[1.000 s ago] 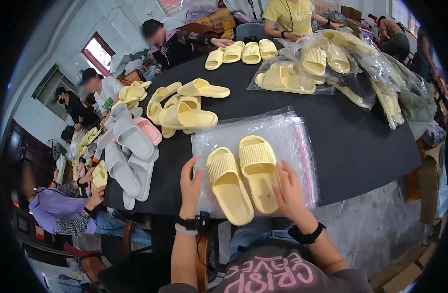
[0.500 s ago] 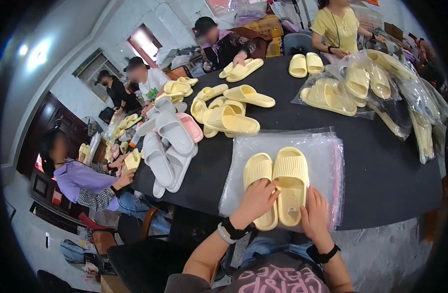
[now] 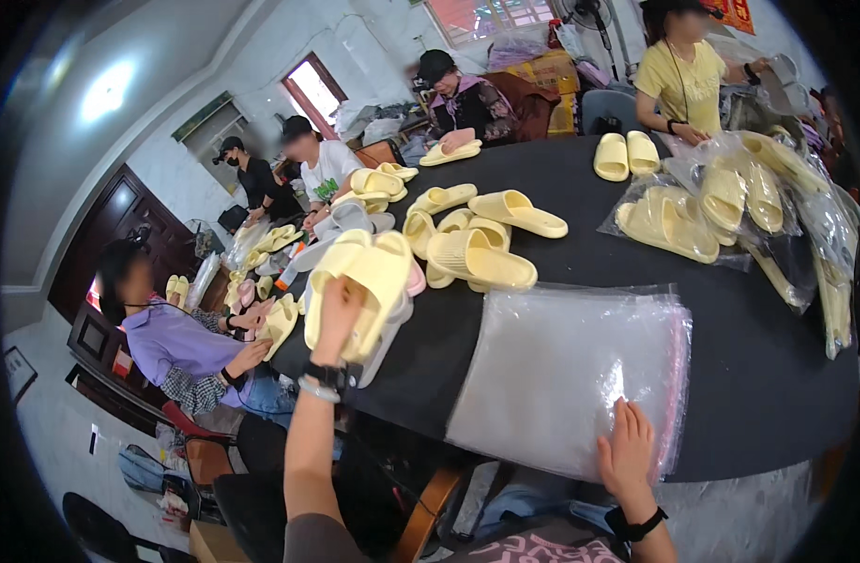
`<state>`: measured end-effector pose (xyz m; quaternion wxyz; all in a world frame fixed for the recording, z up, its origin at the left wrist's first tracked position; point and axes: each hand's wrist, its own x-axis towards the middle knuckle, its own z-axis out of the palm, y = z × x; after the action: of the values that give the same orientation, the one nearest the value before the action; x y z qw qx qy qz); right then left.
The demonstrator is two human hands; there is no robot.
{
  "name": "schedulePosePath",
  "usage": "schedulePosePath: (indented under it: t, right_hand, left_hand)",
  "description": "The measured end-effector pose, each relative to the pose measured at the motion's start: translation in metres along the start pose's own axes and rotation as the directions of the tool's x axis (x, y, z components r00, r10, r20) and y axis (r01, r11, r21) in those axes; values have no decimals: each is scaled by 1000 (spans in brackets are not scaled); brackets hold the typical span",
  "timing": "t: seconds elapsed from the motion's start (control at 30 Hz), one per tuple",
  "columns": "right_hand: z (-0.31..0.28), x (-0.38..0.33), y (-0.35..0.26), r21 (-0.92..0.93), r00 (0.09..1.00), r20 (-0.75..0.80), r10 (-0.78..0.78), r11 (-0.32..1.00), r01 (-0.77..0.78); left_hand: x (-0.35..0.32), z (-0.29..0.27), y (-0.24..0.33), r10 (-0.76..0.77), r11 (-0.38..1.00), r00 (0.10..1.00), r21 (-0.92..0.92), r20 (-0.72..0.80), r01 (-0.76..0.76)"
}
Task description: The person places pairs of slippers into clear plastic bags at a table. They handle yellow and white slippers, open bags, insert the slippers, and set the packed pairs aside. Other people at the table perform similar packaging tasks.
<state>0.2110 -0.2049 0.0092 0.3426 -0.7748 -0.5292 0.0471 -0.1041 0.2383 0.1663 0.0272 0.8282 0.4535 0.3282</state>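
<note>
Nearest me, my right hand point(image 3: 625, 454) lies flat, palm down, fingers slightly spread, on the near edge of a stack of clear plastic bags point(image 3: 570, 375), a glossy rectangle with a pinkish strip on its right side, lying on the black table point(image 3: 749, 375). My left hand point(image 3: 339, 314) is raised over the table's left edge, forearm upright, wristband at the wrist, fingers wrapped together around a pair of pale yellow slippers point(image 3: 364, 281) held off the table, ribbed soles facing me, the two pressed side by side. Just behind them lie white slippers point(image 3: 392, 328), partly hidden. Farther in, a loose pile of yellow slippers point(image 3: 477, 239) sits mid-table. Right of that, bagged slippers point(image 3: 674, 220) in clear wrap lie heaped toward the right rim. Beyond, one loose yellow pair point(image 3: 625, 155) rests near a person in a yellow shirt point(image 3: 683, 80). Other people sit around the far and left sides. A red sign point(image 3: 730, 11) hangs on the far wall, too small to make out.
</note>
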Motion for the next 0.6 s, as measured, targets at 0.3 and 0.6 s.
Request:
schedulePosePath:
  t: [0.3,0.6]
  right_hand:
    - [3,5,-7,-69,1000,15,21,997,-20]
    - [1,4,-9,-135,1000,-5,16,991,-17]
  left_hand:
    - [136,-10,-147,-221,966,970,-159,-99,204]
    - [79,20,-89,83,996,949,-13,-303,-91]
